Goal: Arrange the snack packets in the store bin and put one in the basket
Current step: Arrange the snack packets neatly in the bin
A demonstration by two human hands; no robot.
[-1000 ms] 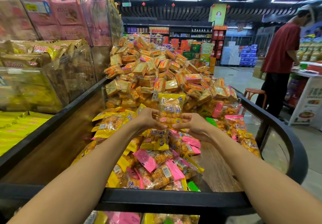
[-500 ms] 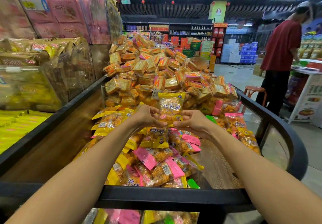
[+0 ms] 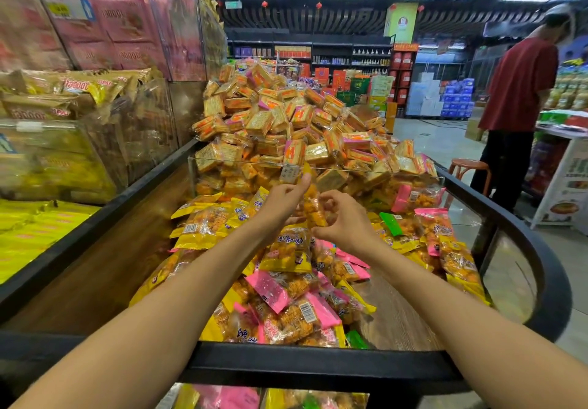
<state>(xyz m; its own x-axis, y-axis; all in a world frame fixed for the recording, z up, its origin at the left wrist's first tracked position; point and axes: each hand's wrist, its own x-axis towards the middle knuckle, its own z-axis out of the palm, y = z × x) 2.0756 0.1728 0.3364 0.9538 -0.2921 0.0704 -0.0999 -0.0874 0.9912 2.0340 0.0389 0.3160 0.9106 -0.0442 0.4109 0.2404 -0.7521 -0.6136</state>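
My left hand (image 3: 281, 206) and my right hand (image 3: 345, 222) together hold one yellow snack packet (image 3: 313, 209) above the pile. The packet stands upright and is turned nearly edge-on to me. My left fingers reach up to its top corner, while my right fingers curl round its lower part. Beneath the hands lies a loose heap of yellow and pink snack packets (image 3: 286, 284) in the black-rimmed store bin (image 3: 318, 367). No basket is in view.
A clear divider (image 3: 381, 171) closes off a tall mound of orange square packets (image 3: 286, 115) behind. Clear boxes of yellow and pink packs (image 3: 95, 106) stand at the left. A person in a red shirt (image 3: 518, 90) stands at the right by a wooden stool (image 3: 467, 166).
The packet faced me flat with both hands at its bottom edge; now it is turned edge-on. My left hand has moved up to its top corner.
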